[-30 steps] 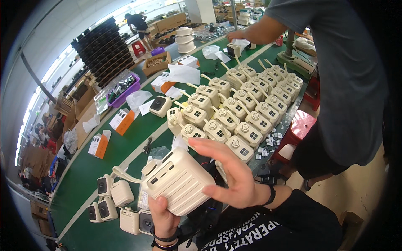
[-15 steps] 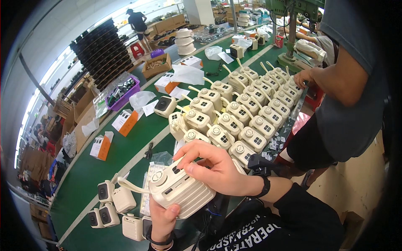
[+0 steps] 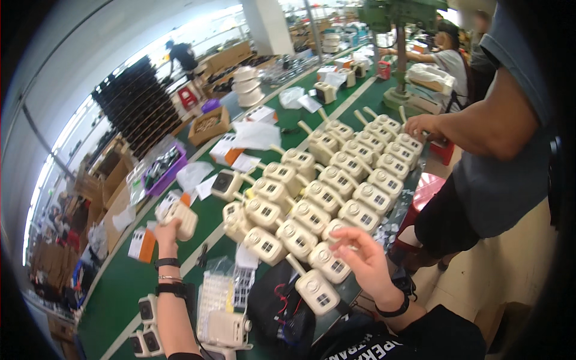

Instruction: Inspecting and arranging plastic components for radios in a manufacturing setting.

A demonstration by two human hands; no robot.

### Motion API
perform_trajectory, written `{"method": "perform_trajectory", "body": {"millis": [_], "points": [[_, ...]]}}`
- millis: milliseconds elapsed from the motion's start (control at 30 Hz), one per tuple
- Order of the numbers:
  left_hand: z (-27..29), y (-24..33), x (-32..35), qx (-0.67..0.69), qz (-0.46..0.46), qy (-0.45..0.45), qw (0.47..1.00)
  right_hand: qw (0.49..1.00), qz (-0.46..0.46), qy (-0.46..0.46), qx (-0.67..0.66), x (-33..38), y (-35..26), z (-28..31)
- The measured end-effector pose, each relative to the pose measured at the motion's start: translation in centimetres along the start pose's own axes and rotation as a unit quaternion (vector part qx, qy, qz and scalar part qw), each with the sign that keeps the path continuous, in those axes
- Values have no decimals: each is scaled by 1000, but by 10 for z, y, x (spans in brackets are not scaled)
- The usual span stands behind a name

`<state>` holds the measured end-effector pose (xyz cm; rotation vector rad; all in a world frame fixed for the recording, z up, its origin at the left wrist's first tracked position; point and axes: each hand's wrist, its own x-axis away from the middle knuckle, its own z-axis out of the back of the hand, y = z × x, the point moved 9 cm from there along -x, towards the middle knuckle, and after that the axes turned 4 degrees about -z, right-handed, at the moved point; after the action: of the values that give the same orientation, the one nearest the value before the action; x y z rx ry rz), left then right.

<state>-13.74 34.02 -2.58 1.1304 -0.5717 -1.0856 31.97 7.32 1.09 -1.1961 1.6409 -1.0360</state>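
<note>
At the left, my left hand (image 3: 167, 233) is stretched out over the green table and closed around a small cream speaker (image 3: 182, 219), a rounded box. My right hand (image 3: 367, 259) is above the near end of a block of similar cream speakers (image 3: 309, 215), its thumb and fingers apart. Nearest to it is a cream speaker (image 3: 327, 261) with a round knob and four dark square buttons. Whether the fingertips touch it, I cannot tell. Another cream speaker (image 3: 318, 292) with a strap lies at the near end, close to my body.
Cream speakers with dark fronts (image 3: 147, 309) stand at lower left. Near me lie a sheet of dark square stickers (image 3: 243, 284) and a black bag (image 3: 277, 303). White-orange boxes (image 3: 141, 245) and a purple basket (image 3: 167, 170) are farther off. Beside the table's right edge stands a person (image 3: 501, 159).
My hands have parted: the left has moved far left with a cream speaker in it, and the right has come off the speaker both were holding. The view has shifted slightly.
</note>
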Motion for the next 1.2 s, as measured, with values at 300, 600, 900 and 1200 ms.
{"method": "perform_trajectory", "body": {"millis": [300, 600, 900, 1200], "points": [[-34, -24, -56, -298, 42, 188, 935, 984, -37, 164, 54, 10, 13, 146], [-189, 78, -61, -370, -266, -24, 890, 978, -53, 196, 46, -10, 37, 174], [-273, -5, -80, -347, -221, -258, 874, 966, -108, 229, 43, -2, 52, 189], [-211, 68, -43, 56, -6, -268, 962, 971, -31, 231, 61, -11, 28, 169]]}}
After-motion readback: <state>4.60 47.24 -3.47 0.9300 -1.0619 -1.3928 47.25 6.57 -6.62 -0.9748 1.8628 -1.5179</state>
